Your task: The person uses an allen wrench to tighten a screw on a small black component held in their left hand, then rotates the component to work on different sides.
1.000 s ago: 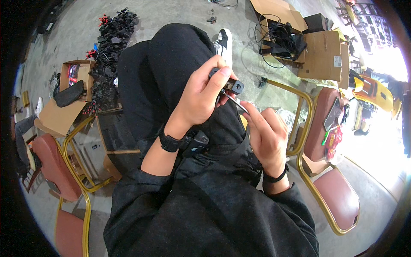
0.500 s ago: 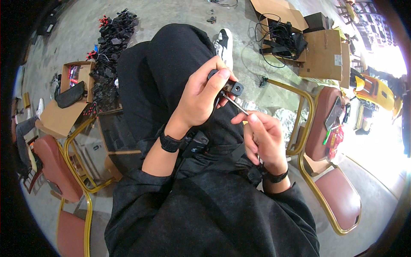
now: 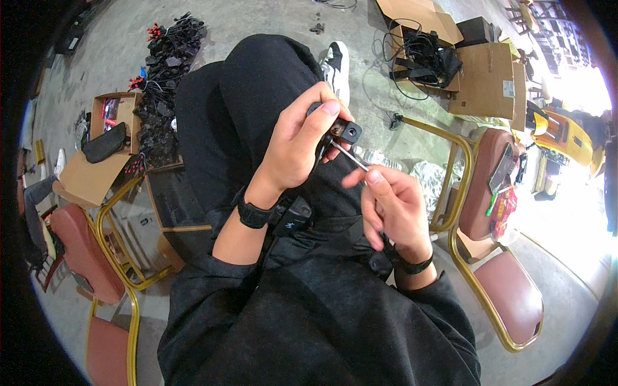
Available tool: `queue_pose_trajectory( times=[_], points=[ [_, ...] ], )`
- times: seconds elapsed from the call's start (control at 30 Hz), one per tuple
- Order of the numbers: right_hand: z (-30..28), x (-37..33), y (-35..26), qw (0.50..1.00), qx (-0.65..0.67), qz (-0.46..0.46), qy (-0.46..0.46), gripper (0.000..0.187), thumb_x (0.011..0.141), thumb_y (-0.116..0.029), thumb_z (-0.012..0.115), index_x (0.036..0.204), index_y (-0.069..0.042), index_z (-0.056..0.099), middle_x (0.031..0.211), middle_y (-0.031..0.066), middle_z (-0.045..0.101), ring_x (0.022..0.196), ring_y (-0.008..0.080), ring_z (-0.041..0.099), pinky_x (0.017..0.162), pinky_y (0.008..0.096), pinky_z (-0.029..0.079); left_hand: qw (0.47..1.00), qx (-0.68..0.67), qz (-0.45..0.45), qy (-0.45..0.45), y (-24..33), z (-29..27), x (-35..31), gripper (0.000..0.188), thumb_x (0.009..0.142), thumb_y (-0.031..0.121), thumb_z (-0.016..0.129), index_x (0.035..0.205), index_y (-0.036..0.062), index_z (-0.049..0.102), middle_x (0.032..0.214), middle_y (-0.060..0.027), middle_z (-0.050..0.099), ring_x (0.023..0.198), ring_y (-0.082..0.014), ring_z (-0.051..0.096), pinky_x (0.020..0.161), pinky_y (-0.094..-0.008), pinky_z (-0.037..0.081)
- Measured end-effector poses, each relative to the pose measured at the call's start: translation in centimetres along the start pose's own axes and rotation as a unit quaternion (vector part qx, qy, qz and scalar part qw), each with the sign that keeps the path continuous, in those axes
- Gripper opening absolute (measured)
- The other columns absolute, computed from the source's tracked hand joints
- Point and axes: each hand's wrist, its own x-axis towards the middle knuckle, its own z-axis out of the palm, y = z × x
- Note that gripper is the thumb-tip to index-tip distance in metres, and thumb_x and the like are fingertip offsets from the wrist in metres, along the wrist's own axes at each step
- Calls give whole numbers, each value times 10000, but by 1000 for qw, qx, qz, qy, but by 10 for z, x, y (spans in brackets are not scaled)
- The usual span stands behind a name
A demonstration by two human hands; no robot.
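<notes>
Work held above the lap of a seated person, in a room with a bare grey concrete floor (image 3: pixel 257 18). At upper left on the floor lies a heap of black cables (image 3: pixel 175 55) with red ends; at upper right stands an open cardboard box (image 3: pixel 483 80) with black leads in it. Gold-framed chairs with reddish-brown padding flank the person, one at left (image 3: pixel 84 251) and one at right (image 3: pixel 486 186); strong light whitens the right margin. The small black block (image 3: pixel 349 132) is above the thigh of the black trousers (image 3: pixel 267 96), its long axis slanting from upper left to lower right, the end with a round hole at lower right. The left hand (image 3: pixel 291 149) is closed around its upper part, thumb on top. The slender metal tool (image 3: pixel 353 158) also slants, its tip pointing up and left at the block's underside; whether it is seated there cannot be told. The right hand (image 3: pixel 399 204) pinches its near end between thumb and forefinger, the remaining fingers loosely curled.
</notes>
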Motion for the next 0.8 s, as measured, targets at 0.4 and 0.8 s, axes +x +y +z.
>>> queue_pose_trajectory(
  times=[0.4, 0.8],
  points=[
    [14, -2, 11, 969, -190, -138, 74, 158, 928, -66, 574, 1039, -3, 668, 645, 58, 585, 511, 95, 521, 487, 239, 404, 1000, -29, -10, 4, 4, 1, 1, 280, 995, 263, 407, 871, 41, 524, 720, -37, 568, 548, -55, 499, 472, -186, 383],
    [10, 2, 9, 907, -332, -234, 112, 186, 850, -17, 642, 1034, -25, 667, 668, 103, 539, 566, 215, 538, 538, 299, 429, 998, -58, -13, -8, 2, -1, 2, 286, 995, 265, 402, 866, 36, 516, 676, -33, 549, 514, -61, 473, 470, -195, 368]
  ],
)
